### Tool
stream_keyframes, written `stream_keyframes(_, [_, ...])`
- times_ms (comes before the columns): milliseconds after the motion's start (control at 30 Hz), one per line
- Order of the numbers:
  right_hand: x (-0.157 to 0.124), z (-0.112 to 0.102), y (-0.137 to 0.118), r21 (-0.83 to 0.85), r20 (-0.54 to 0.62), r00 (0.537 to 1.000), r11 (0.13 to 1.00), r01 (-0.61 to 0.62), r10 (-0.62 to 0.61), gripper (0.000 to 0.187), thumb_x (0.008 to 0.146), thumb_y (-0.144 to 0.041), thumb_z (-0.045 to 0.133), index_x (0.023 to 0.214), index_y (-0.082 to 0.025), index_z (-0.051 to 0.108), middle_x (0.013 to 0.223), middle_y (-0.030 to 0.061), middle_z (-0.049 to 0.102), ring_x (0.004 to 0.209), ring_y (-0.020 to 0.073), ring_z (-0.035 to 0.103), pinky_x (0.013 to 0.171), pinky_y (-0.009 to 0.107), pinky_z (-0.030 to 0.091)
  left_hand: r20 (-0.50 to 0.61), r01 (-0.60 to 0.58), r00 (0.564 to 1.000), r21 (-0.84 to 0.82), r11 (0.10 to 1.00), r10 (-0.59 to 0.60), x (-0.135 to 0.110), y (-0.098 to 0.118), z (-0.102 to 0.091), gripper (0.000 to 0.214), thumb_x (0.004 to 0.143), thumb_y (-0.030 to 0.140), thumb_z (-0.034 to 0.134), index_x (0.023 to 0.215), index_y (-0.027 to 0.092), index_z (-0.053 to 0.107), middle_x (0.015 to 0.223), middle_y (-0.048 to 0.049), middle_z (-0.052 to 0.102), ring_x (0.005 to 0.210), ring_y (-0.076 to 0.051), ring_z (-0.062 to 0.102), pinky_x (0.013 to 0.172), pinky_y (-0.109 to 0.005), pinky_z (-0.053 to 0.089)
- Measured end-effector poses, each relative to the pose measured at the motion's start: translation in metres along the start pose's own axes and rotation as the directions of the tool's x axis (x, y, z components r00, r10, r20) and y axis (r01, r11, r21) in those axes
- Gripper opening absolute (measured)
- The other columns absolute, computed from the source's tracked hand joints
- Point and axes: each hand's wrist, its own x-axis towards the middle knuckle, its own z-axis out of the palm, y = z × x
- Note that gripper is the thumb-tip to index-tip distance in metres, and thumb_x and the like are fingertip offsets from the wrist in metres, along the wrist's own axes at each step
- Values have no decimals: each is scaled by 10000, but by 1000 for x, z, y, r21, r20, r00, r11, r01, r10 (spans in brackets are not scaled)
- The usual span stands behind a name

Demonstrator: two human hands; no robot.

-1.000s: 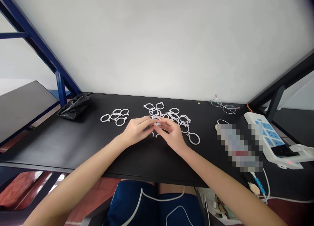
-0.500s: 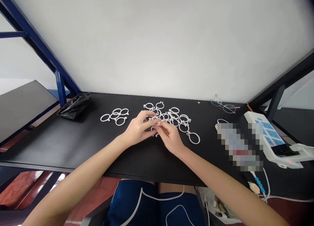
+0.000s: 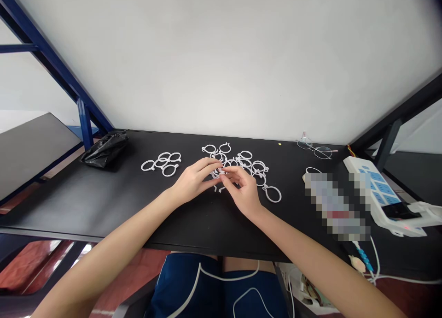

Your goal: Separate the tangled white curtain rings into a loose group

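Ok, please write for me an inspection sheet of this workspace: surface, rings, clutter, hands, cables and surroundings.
Surface: black table, dark top with a small yellow speck near the wall.
Rings: five white rings grouped at left; a larger overlapping pile around the fingertips, partly hidden.
Clutter: black bag far left; eyeglasses and a pixelated object at right.
Hands: left hand and right hand meet at a white piece, mostly hidden.
Cables: blue-wrapped cable below the pixelated object.
Surroundings: pale wall behind, blue frame left, power strip right.
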Motion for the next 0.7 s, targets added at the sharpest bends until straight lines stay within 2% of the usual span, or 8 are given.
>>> stream_keyframes(133, [1, -2, -1, -50, -23, 995, 994, 101, -102, 108, 871, -235, 606, 964, -226, 661, 930, 35, 700, 823, 168, 681, 666, 280, 586, 4, -35, 999, 7, 999, 35, 1, 0, 0, 340, 906, 210, 585, 1237, 168, 525, 1156, -137, 611, 1035, -203, 616, 853, -348, 570])
stream_keyframes(367, [2, -5, -3, -85, -2, 991, 988, 130, -131, 84, 880, -266, 596, 926, -234, 658, 920, 42, 689, 778, 173, 665, 631, 306, 580, 48, -31, 998, 36, 999, 29, -1, -1, 0, 350, 924, 228, 555, 1271, 195, 516, 1207, -143, 589, 1089, -225, 586, 867, -380, 554])
stream_keyframes(467, [2, -5, -3, -61, -12, 995, 994, 93, -94, 94, 884, -291, 598, 923, -231, 660, 917, 46, 694, 802, 182, 668, 650, 314, 584, 45, 45, 998, -2, 999, -44, 0, 4, 0, 356, 921, 262, 564, 1269, 206, 514, 1184, -130, 589, 1055, -215, 586, 826, -356, 558])
stream_keyframes(567, [2, -5, -4, 22, -21, 999, 999, 46, -45, 93, 878, -304, 622, 914, -229, 665, 927, 53, 697, 850, 198, 677, 661, 315, 587, 29, 173, 985, -105, 979, -171, 2, 8, -1, 429, 900, 317, 594, 1296, 202, 474, 1151, -120, 586, 963, -191, 599, 727, -299, 553])
stream_keyframes(633, [2, -5, -5, 93, -14, 1000, 995, 20, -19, 99, 871, -314, 638, 911, -229, 668, 942, 55, 697, 864, 203, 681, 648, 309, 586, 60, 247, 969, -160, 956, -240, 2, 9, -2, 495, 879, 362, 618, 1312, 195, 448, 1122, -112, 592, 930, -189, 603, 715, -293, 541])
stream_keyframes(700, [2, -5, -6, 158, 12, 1000, 987, -15, 13, 118, 866, -331, 647, 916, -227, 669, 948, 51, 696, 828, 192, 684, 623, 300, 584, 115, 281, 958, -223, 933, -261, 2, 7, -3, 520, 865, 403, 627, 1300, 181, 449, 1071, -97, 614, 911, -190, 611, 735, -297, 531])
